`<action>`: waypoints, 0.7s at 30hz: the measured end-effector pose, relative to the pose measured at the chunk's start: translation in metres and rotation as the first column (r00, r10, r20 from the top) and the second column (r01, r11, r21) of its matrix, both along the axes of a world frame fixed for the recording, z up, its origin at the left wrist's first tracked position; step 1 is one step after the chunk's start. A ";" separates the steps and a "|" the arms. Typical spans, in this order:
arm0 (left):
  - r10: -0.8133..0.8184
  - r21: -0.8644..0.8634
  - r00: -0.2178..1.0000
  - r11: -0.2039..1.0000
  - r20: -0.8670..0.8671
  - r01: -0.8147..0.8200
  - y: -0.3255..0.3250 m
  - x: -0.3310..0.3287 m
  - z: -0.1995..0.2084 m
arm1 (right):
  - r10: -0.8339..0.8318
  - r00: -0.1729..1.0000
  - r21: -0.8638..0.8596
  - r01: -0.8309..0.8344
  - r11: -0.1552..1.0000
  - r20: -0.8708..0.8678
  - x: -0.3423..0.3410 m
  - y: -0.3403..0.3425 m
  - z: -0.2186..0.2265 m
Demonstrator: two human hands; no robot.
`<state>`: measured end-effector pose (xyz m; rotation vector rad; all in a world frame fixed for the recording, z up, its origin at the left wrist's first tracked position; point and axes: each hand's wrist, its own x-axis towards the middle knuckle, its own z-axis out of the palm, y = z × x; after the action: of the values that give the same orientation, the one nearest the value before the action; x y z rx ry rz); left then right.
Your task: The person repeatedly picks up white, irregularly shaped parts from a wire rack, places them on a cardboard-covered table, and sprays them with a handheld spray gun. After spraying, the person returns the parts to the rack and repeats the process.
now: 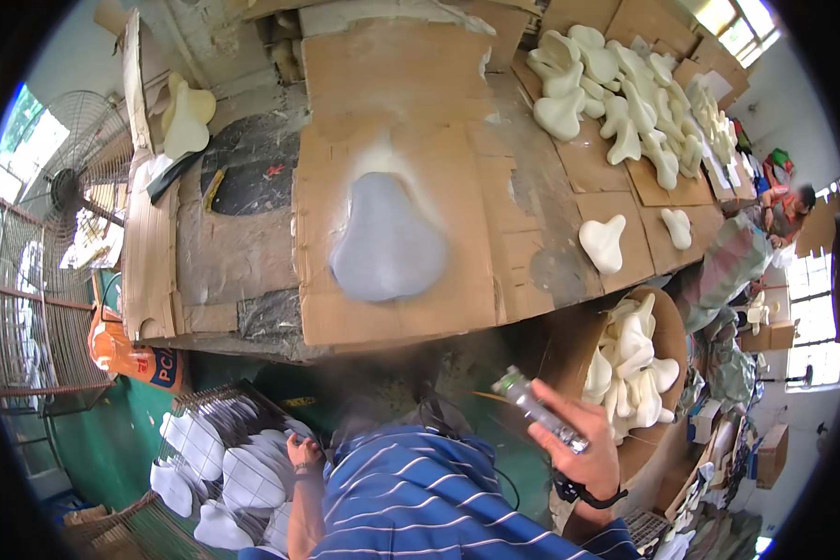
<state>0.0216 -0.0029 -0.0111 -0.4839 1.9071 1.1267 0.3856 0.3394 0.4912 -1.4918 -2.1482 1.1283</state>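
My right hand [583,446] is wrapped round a silvery cylindrical tool with a green end [539,411], held near the table's front edge. Its exact kind is not plain. My left hand [304,452] hangs low beside a wire basket [179,403], fingers curled; what they hold, if anything, I cannot make out. Stacked pale saddle-shaped pieces [252,476] fill that basket. Ahead of me, a single grey saddle-shaped piece [388,241] lies flat on cardboard [345,322], with a pale haze about its narrow far end.
Cream saddle-shaped foam pieces [639,117] crowd the table's far right. Two others [603,245] lie nearer. A round carton [555,359] of similar pieces stands below. At the left are a caged fan [65,187] and an orange sack [117,350]. Another person [786,213] sits far right.
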 end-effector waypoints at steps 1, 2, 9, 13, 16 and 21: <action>-0.021 -0.015 1.000 1.000 -0.006 0.021 0.005 -0.003 -0.001 | 0.060 0.993 -0.014 -0.062 0.998 -0.097 -0.001 -0.002 -0.008; -0.044 -0.030 0.999 0.999 -0.012 0.044 0.007 -0.006 0.000 | 0.087 0.989 -0.025 -0.091 0.996 -0.118 -0.006 -0.002 -0.012; -0.400 -0.095 0.764 0.907 -0.506 0.411 0.040 -0.032 0.002 | 0.021 0.968 0.149 0.017 0.989 -0.249 -0.039 0.010 -0.027; -0.507 -0.089 0.391 0.690 -0.768 0.719 0.181 -0.023 0.081 | -0.042 0.970 0.226 0.098 0.969 -0.240 -0.039 0.013 -0.033; -0.563 -0.213 0.127 0.499 -0.816 0.840 0.310 0.005 0.141 | -0.107 0.974 0.235 0.153 0.960 -0.198 -0.025 0.007 -0.032; -0.534 -0.538 -0.304 0.361 -0.789 0.762 0.437 0.014 0.143 | -0.120 0.980 0.186 0.148 0.971 -0.156 -0.013 -0.003 -0.018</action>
<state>0.0359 0.4343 0.1320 1.8535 2.2701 0.6420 0.3723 0.3363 0.4728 -1.3996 -1.9664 0.9179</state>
